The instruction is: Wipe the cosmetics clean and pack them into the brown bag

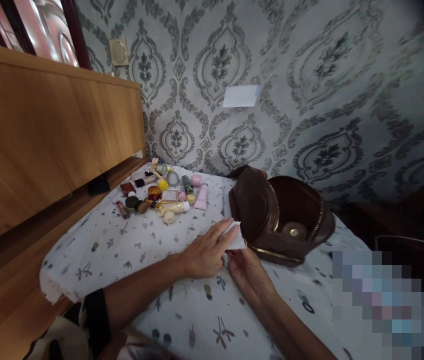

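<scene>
My left hand (pixel 206 252) is closed on a folded white tissue (pixel 237 240), its fingers pressed along the near side. Just below the tissue's lower edge, my right hand (pixel 248 274) has its fingers curled in; what they grip, if anything, is hidden. Right beside both hands lies a dark brown leather bag (pixel 253 205) with its gold zip undone and its mouth gaping. Left of the bag, cosmetics are spread on the white printed cloth (pixel 129 270): a pink tube (pixel 201 197), a cream tube (pixel 177 208), an amber jar (pixel 154 193) and several other small items.
A wooden board (pixel 54 135) rises along the left side of the cloth. Patterned wallpaper (pixel 219 60) closes off the back, with a white card (pixel 240 95) on it. A pixelated patch (pixel 388 300) covers the lower right.
</scene>
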The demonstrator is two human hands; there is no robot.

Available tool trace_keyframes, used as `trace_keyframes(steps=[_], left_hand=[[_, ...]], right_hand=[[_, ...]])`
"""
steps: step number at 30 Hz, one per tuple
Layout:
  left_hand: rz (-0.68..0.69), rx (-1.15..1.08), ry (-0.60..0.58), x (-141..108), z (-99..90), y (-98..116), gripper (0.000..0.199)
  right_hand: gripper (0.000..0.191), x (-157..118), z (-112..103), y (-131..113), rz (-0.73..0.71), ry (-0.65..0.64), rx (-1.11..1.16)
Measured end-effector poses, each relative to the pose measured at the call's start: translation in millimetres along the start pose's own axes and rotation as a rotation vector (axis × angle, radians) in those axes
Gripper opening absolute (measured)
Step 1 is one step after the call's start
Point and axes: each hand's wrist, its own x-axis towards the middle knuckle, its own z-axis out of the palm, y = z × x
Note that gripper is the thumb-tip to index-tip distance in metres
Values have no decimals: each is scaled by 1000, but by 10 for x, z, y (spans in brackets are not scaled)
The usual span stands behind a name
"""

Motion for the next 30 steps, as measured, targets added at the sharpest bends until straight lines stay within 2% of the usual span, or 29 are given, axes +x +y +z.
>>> trace_keyframes(steps=[3, 7, 10, 15, 24, 30], left_hand=[[-16, 36, 33, -5, 14, 1, 90], [28, 16, 84, -8, -18, -5, 83], [45, -40, 124, -13, -34, -33, 75], [35, -121, 198, -23, -2, -92, 60], [-139, -90, 185, 28, -106, 12, 50], [-243, -137, 159, 42, -91, -15, 58]], right_hand=[[34, 6, -13, 4, 28, 1, 43], [32, 4, -29, 3, 57, -14, 48], [30, 11, -32, 9, 45, -20, 45], [28, 34, -32, 32, -13, -102, 2], [31, -57, 57, -8, 6, -79, -14], [29, -64, 59, -16, 23, -90, -5]])
